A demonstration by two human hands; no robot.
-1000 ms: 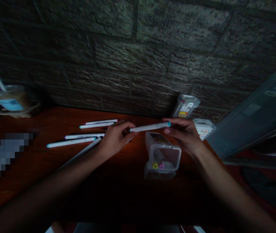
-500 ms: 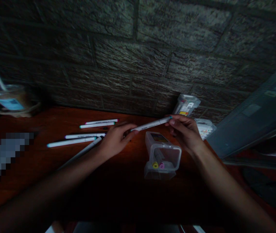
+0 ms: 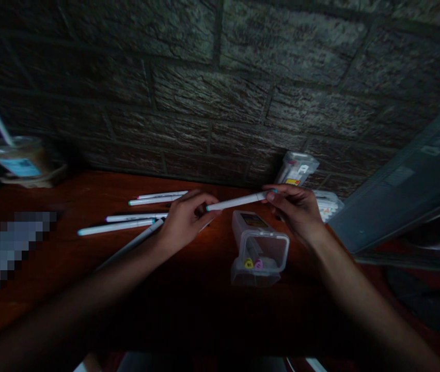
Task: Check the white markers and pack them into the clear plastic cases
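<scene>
A white marker (image 3: pixel 239 202) with teal ends is held level between both hands, above the table. My left hand (image 3: pixel 185 217) pinches its left end between thumb and fingers. At the other end, the fingers of my right hand (image 3: pixel 295 209) are closed on the teal tip. Just below the marker lies a clear plastic case (image 3: pixel 241 235), its open mouth facing me. Inside it are a yellow-ended marker (image 3: pixel 248 264) and a pink-ended marker (image 3: pixel 258 264). Several white markers (image 3: pixel 117 227) lie on the table left of my left hand, which partly hides some of them.
A second clear case (image 3: pixel 296 168) leans by the brick wall, with another container of markers (image 3: pixel 327 206) to its right. A drink cup with a straw (image 3: pixel 20 157) stands at the far left on the wooden table (image 3: pixel 88 196). A grey panel (image 3: pixel 390 181) rises at the right.
The marker has been turned about its length: the printing that showed earlier is out of sight, and its left teal end shows more. Both hands stay in nearly the same place.
</scene>
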